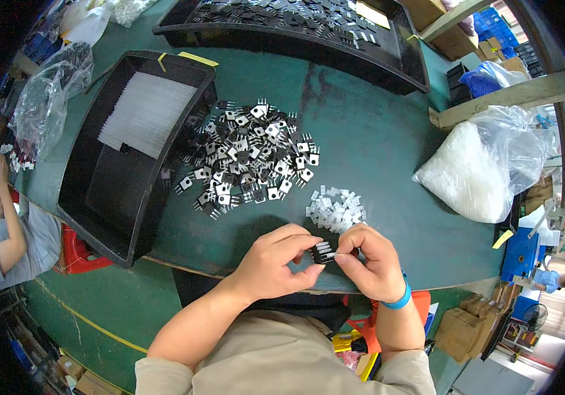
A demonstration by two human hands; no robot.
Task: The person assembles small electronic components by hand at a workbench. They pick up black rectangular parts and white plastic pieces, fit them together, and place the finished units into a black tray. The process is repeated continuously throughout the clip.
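Close to the table's near edge, my left hand [279,260] pinches a small black electronic component [322,252] between thumb and fingers. Several short pale pieces lie side by side across it. My right hand [369,263], with a blue band at the wrist, is closed at the component's right side, its fingertips on a small white plastic piece that is mostly hidden. Just beyond the hands sits a heap of small white plastic pieces [336,209]. Farther left spreads a larger pile of three-legged transistors [249,155], black with silvery backs.
A black tray [134,230] at left holds a translucent ribbed sheet [147,108]. Another long black tray [282,46] full of black components stands at the far side. A clear bag of white pieces [466,171] rests at right. Another person's arm [9,217] shows at far left.
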